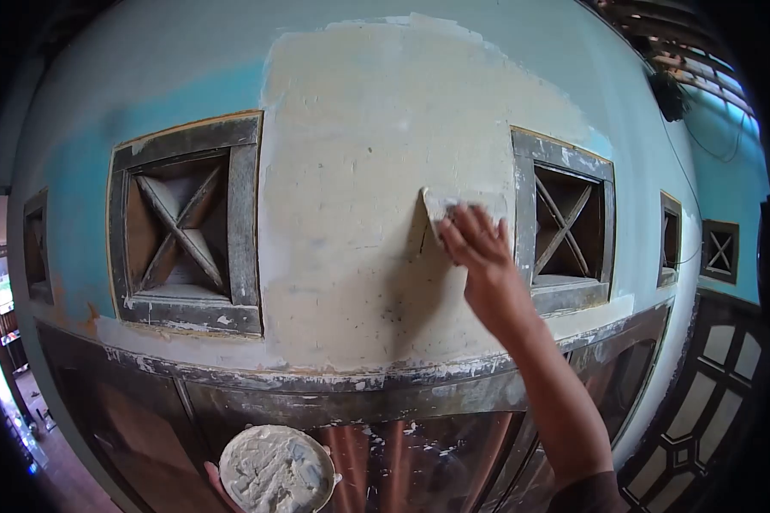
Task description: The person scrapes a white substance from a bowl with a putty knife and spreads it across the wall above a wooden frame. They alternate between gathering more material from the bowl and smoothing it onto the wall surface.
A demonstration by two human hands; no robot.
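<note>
Grip, right hand (pixel 475 244): closed on a flat putty scraper (pixel 453 203), its blade pressed against the wall (pixel 359 171) beside the right vent frame (pixel 565 222). Grip, left hand (pixel 218 479): under a round pan of putty (pixel 275 470), fingers curled at its rim, low in view.

Wall: a large cream patch of filler covers the stretch between the two vents, from the top edge down to the wooden ledge (pixel 359 376). Judged mostly coated; the lower middle looks thin and grey-streaked, and turquoise paint (pixel 85 171) remains left of the left vent frame (pixel 188 222).

Putty: off-white, thick, ridged; the pan is nearly full.

Scraper: pale, smeared, partly hidden by my fingers.
</note>
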